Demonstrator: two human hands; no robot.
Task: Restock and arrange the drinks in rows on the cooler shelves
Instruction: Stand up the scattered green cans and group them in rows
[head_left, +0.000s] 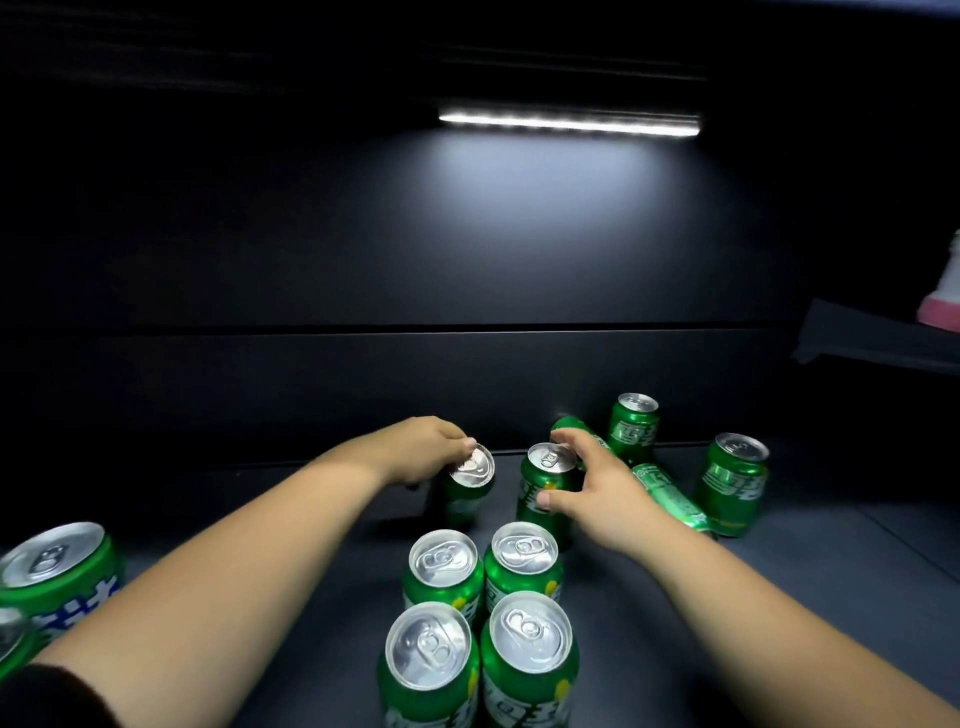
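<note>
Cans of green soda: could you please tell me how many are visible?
12: front four; one can in the left hand; another can in the right hand; two upright and two lying back right; two at the left edge. More may be hidden.

Cans (524, 556): twelve counted, two lying on their sides. Light strip (569, 123): one. Pink object (943, 306): one.

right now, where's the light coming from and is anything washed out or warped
Head view: a light strip overhead lights the back wall, corners near black; head view: glare whitens the front can tops; head view: the wide lens stretches the can at lower left.
</note>
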